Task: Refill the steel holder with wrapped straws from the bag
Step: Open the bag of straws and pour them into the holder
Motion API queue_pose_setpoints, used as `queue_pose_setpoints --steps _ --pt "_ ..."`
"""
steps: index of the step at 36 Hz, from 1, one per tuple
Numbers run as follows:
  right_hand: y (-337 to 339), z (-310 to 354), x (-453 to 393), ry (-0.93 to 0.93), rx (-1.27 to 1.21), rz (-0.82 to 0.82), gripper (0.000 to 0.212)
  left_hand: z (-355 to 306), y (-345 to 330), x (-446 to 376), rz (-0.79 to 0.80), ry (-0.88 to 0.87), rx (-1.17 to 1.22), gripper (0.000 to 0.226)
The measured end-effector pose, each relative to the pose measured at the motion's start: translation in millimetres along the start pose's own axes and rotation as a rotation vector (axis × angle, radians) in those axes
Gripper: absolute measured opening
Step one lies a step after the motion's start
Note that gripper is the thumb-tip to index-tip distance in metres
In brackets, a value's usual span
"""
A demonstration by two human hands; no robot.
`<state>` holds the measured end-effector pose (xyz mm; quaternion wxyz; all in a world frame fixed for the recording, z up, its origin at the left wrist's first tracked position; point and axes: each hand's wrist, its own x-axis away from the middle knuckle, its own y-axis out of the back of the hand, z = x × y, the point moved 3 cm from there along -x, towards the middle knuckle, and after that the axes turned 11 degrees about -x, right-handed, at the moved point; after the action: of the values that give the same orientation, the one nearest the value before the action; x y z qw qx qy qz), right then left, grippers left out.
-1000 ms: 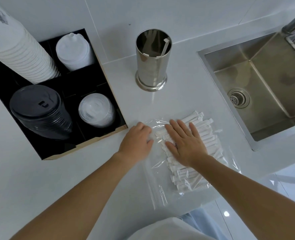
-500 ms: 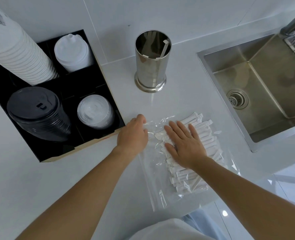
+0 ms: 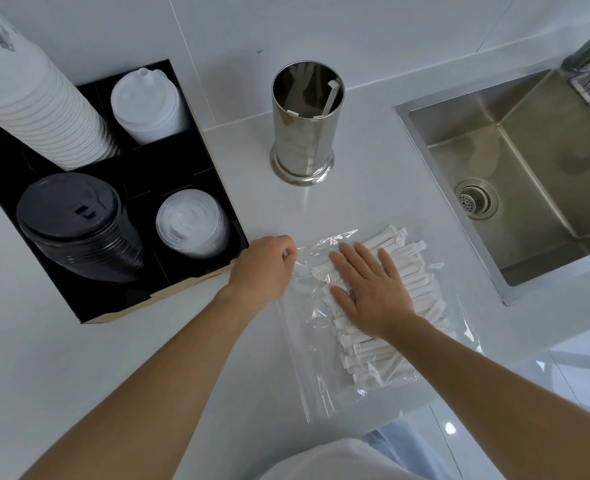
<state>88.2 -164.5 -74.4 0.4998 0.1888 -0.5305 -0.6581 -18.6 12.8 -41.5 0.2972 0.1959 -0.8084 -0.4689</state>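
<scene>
I judge the step in hand as opening the clear bag (image 3: 324, 344), which lies flat on the desk (image 3: 148, 358) in front of the steel holder (image 3: 304, 133). My right hand (image 3: 373, 289) presses flat, fingers straight, on the wrapped straws (image 3: 407, 271). My left hand (image 3: 262, 268) pinches the bag's left edge in a narrow grip. The straws' long axis runs from near left to far right, toward the sink (image 3: 528, 168). Next, the mouth must part enough to draw straws out. The holder stands upright, nearly empty.
</scene>
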Motion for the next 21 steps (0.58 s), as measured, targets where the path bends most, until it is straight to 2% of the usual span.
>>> queue_pose_setpoints --steps 10,15,21 --pt "-2.8 10.3 -3.1 -0.038 0.022 0.043 0.063 1.9 -3.0 6.3 0.001 -0.007 0.006 0.016" --pt "-7.7 31.7 -8.5 0.087 0.049 0.090 0.064 1.7 -2.1 7.7 0.001 0.010 0.004 0.017" --pt "-13.8 32.9 -21.0 0.045 0.051 0.101 0.066 5.2 -3.0 11.9 -0.041 -0.008 -0.010 0.017"
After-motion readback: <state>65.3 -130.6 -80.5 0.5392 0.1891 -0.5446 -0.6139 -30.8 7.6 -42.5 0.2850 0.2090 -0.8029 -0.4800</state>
